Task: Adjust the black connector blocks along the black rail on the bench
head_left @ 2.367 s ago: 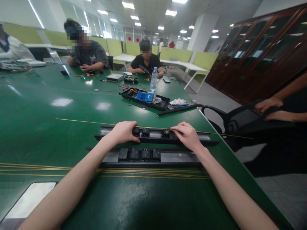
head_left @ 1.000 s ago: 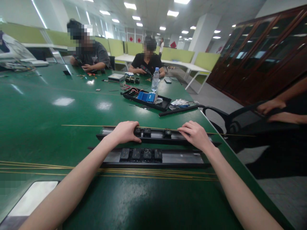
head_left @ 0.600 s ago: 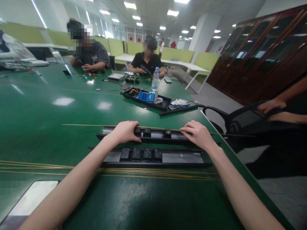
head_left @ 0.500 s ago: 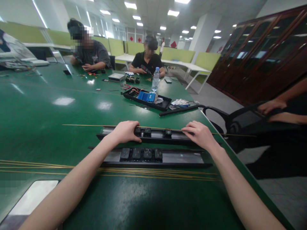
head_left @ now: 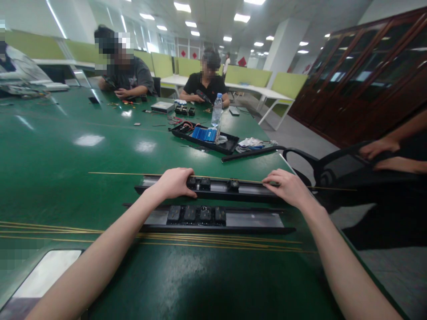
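My left hand (head_left: 176,183) is wrapped round the farther black channel rail (head_left: 218,194), its thumb on the near side. Several black square modules sit in that rail, one black module (head_left: 234,184) apart from the others. A thin brass-coloured rod (head_left: 126,174) runs lengthwise over the rail's far side, passing by my left fingers. At the right end, my right hand (head_left: 285,184) pinches this rod between thumb and fingers. Closer to me lies a second black channel rail (head_left: 256,220) with a row of black modules (head_left: 205,215); neither hand touches it.
Several loose brass-coloured rods (head_left: 213,240) lie in front of the rails. Beyond them are a black tray (head_left: 228,144) with a blue pack (head_left: 205,134), a water bottle (head_left: 216,111) and cloth gloves (head_left: 250,144). Two people sit across the table; another person's hands rest on a chair (head_left: 328,171) at right.
My right hand has slid a little to the right along the rod. My left hand stays on the farther rail, and the rails have not visibly moved.
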`<state>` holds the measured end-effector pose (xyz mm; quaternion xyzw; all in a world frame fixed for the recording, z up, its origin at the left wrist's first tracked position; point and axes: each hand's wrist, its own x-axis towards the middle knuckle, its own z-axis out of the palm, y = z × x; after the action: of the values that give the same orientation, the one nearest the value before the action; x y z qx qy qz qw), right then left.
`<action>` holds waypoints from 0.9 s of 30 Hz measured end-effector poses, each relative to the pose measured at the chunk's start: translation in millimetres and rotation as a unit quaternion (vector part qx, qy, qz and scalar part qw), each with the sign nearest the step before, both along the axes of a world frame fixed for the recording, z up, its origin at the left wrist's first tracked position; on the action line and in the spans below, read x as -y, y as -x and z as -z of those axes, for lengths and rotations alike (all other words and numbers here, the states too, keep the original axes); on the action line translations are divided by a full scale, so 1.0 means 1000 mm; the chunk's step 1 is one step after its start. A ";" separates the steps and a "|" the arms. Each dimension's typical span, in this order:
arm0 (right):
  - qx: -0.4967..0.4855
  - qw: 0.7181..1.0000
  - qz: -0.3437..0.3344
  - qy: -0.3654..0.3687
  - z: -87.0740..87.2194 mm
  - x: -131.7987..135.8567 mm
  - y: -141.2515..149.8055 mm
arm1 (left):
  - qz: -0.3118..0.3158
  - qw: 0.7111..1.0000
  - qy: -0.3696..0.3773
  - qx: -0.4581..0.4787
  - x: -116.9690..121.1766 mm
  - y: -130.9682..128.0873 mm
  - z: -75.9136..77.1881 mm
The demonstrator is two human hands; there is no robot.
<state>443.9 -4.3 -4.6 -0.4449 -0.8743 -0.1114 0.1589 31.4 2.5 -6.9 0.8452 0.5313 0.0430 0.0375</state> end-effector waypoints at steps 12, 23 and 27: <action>-0.017 0.993 0.101 0.059 -0.002 -0.002 -0.046 | -0.002 1.000 -0.004 0.002 0.000 -0.001 0.000; -0.036 0.974 0.201 0.096 -0.004 0.000 -0.082 | -0.010 1.000 0.003 0.001 -0.002 -0.002 0.003; -0.039 0.971 0.212 0.099 -0.004 0.000 -0.089 | -0.011 1.000 0.009 -0.001 -0.002 -0.002 0.001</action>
<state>532.8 -4.7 -0.6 -0.6378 -0.7597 -0.0378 0.1212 33.1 4.2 -8.1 0.8393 0.5406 0.0374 0.0440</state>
